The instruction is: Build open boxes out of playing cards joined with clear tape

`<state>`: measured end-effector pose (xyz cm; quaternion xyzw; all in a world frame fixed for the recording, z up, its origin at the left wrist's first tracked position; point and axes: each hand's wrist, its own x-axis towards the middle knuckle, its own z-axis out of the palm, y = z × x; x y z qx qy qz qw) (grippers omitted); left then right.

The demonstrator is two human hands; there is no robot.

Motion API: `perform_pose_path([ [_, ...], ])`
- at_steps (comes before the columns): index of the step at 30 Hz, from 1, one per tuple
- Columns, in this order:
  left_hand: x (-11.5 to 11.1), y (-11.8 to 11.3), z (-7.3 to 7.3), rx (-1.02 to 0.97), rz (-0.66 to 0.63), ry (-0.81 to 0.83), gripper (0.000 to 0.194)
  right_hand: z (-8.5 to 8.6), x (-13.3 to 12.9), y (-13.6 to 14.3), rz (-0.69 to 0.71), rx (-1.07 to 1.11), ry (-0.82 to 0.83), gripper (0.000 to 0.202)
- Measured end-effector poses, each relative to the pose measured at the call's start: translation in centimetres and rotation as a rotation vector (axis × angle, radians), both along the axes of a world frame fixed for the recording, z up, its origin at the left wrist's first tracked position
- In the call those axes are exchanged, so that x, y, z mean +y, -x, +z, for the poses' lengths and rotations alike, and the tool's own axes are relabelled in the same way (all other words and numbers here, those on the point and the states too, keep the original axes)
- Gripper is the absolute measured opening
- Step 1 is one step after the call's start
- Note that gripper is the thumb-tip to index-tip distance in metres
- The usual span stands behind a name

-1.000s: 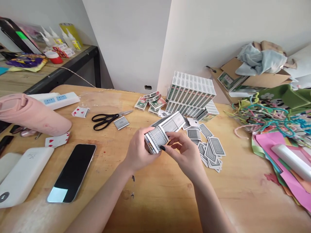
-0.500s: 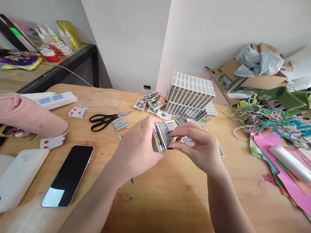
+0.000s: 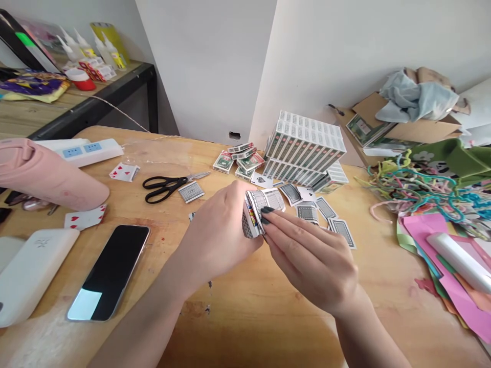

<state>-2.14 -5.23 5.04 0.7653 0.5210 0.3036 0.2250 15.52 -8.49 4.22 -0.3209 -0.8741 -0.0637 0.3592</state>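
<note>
My left hand is closed around a small bundle of folded playing cards, held up above the table. Patterned backs and a strip of a coloured face card show at its edge. My right hand presses its fingers, dark-nailed and held together, against the right side of the bundle; its thumb is mostly hidden. Behind the hands lie loose bent playing cards, most of them back side up. A folded card square lies to the left, near black-handled scissors.
Stacked card boxes stand at the back, with several loose boxes beside them. On the left are a phone, a white power bank and a pink tumbler. Coloured paper and yarn lie right.
My right hand has gone from a fingertip pinch at the bundle's edge to straighter fingers pressed on its side. My left hand keeps its hold. The view has shifted slightly.
</note>
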Motion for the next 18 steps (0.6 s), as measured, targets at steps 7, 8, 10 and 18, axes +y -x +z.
perform_pose_path([
  [7, -0.3, -0.3, 0.0, 0.017, 0.008, -0.064, 0.039, -1.0, -0.6, 0.3, -0.067, -0.030, -0.096, 0.023],
  [8, -0.3, -0.4, 0.0, 0.016, 0.006, -0.067, 0.039, -1.1, -0.6, 0.4, -0.084, -0.046, -0.126, 0.021],
  [10, -0.4, -0.5, -0.1, 0.010, 0.012, -0.065, 0.039, -1.3, -0.7, 0.7, -0.141, -0.073, -0.199, 0.017],
  [18, -0.6, -0.9, -0.5, -0.043, 0.092, -0.032, 0.048, -1.5, -0.2, 0.9, -0.117, 0.041, -0.140, 0.029],
])
